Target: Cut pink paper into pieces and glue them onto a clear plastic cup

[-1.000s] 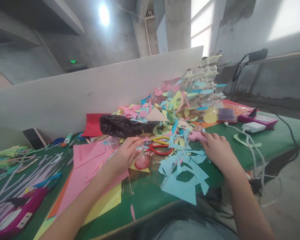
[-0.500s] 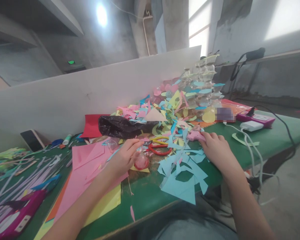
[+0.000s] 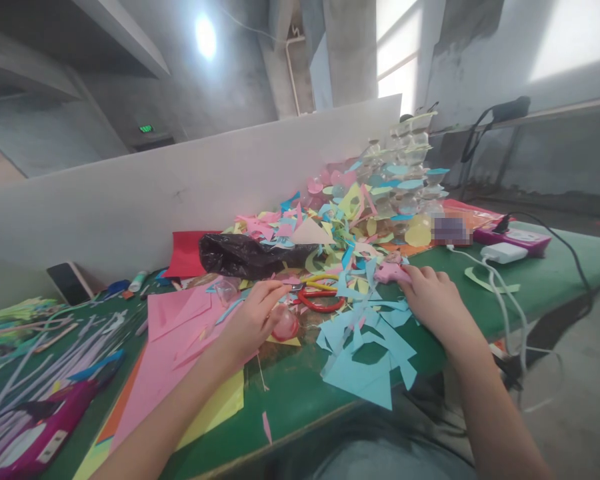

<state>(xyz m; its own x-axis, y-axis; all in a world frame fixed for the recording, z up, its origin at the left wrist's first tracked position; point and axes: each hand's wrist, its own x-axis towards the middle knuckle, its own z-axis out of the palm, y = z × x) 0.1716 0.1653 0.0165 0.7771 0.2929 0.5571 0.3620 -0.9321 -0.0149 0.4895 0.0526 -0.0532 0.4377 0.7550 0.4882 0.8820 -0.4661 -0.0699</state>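
Observation:
My left hand (image 3: 254,313) is at a small clear plastic dome (image 3: 285,325) with a pinkish-red rim, its fingers reaching past the far side and its thumb at the near side. The dome rests by a piece of yellow paper. Just beyond those fingertips lie scissors with red and yellow handles (image 3: 321,297). My right hand (image 3: 433,297) is closed around the end of a pink tool (image 3: 393,272) that looks like a glue gun; the palm hides part of it. Light-blue cut paper (image 3: 365,373) lies between my hands.
Pink sheets (image 3: 180,333) lie at left, near a phone (image 3: 70,283) and a magenta power strip (image 3: 45,430). Behind are a black plastic bag (image 3: 245,257), paper scraps and stacked clear cups (image 3: 413,193). Another power strip (image 3: 523,239) with white cables stands right.
The view has shifted very slightly. Both hands hold nearly the same positions, and the dome and pink tool stay where they were.

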